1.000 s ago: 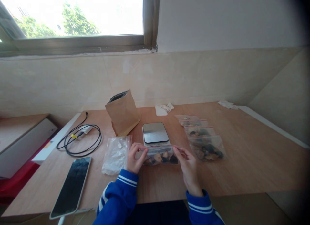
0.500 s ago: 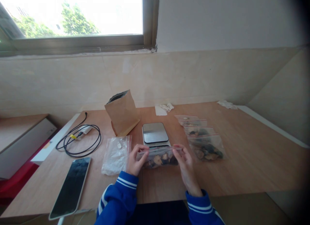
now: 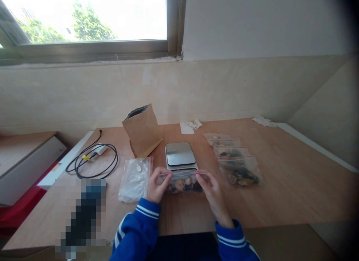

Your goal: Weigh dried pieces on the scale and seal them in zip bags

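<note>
A clear zip bag (image 3: 183, 185) with brown and dark dried pieces inside hangs between my hands, just in front of a small digital scale (image 3: 180, 154). My left hand (image 3: 157, 184) pinches the bag's top edge at its left end. At the right part of the same edge, my right hand (image 3: 209, 186) pinches with thumb and fingers. The bag covers the front of the scale, and nothing lies on its metal plate. Left of my left hand lies a stack of clear zip bags (image 3: 134, 180).
An open brown paper pouch (image 3: 144, 131) stands behind the bags. Several filled zip bags (image 3: 238, 171) overlap at right. A coiled black cable (image 3: 92, 161) and a pixelated dark phone (image 3: 85, 214) lie left. Crumpled tissue (image 3: 194, 124) sits by the wall.
My right hand's thumb and fingers have slid a little to the left along the bag's top edge. My left hand stays in about the same place.
</note>
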A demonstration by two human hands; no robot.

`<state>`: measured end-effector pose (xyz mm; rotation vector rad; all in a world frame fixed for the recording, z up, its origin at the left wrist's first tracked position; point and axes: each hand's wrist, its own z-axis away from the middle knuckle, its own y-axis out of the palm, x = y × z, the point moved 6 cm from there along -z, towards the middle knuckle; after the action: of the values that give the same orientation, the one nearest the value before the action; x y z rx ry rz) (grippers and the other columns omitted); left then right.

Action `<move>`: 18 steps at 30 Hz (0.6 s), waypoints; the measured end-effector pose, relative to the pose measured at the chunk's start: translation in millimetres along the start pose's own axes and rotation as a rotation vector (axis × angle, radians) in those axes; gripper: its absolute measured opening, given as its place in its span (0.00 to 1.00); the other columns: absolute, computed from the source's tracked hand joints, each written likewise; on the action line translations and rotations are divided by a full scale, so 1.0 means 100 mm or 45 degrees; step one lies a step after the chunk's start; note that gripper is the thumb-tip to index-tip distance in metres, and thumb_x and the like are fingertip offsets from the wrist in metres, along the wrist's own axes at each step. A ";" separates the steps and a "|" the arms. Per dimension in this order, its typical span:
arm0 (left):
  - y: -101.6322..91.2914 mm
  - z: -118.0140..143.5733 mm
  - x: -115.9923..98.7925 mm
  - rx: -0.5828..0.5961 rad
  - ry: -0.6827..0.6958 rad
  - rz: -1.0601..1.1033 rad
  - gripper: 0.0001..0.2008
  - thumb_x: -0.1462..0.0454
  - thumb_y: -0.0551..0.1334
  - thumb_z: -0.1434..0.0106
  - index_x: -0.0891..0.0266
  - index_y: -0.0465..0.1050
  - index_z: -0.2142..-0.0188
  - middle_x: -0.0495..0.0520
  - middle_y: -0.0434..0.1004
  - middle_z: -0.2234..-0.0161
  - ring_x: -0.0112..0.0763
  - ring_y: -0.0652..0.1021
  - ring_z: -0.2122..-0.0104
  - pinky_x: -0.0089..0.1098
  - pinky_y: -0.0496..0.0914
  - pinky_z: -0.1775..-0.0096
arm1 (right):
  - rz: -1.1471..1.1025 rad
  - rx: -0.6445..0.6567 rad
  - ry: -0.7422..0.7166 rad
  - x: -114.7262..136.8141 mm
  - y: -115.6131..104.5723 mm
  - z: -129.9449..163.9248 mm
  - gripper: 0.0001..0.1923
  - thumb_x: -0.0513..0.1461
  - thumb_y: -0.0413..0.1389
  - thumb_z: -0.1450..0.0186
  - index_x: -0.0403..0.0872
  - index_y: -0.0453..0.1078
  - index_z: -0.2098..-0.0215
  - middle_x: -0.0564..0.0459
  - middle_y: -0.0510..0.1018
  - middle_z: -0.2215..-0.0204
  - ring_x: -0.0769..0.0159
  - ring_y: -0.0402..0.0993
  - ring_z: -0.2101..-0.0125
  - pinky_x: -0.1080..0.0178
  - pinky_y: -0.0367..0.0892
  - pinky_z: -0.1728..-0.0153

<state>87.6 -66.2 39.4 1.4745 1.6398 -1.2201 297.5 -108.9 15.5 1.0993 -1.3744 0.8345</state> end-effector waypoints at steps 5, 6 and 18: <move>-0.01 0.00 0.05 -0.043 -0.103 0.077 0.10 0.58 0.64 0.41 0.64 0.74 0.70 0.52 0.74 0.70 0.32 0.74 0.66 0.30 0.66 0.63 | 0.033 -0.027 0.021 -0.01 0.01 0.02 0.15 0.49 0.61 0.43 0.46 0.73 0.64 0.50 0.79 0.67 0.61 0.75 0.66 0.60 0.70 0.63; -0.01 0.00 0.07 -0.053 -0.127 0.095 0.10 0.58 0.64 0.42 0.64 0.74 0.71 0.52 0.74 0.70 0.32 0.74 0.67 0.30 0.66 0.63 | 0.033 -0.034 0.021 -0.01 0.01 0.02 0.15 0.49 0.61 0.43 0.46 0.73 0.65 0.51 0.79 0.68 0.61 0.75 0.66 0.60 0.70 0.63; -0.02 0.01 0.08 -0.044 -0.113 0.049 0.11 0.57 0.65 0.43 0.63 0.75 0.73 0.53 0.75 0.71 0.32 0.74 0.68 0.32 0.67 0.63 | 0.025 -0.179 -0.014 0.00 -0.02 0.04 0.16 0.50 0.61 0.43 0.46 0.73 0.65 0.50 0.79 0.69 0.60 0.75 0.66 0.59 0.69 0.63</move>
<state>84.0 -63.8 32.0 1.4045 1.5595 -1.2133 298.4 -113.3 14.3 0.9843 -1.4326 0.7356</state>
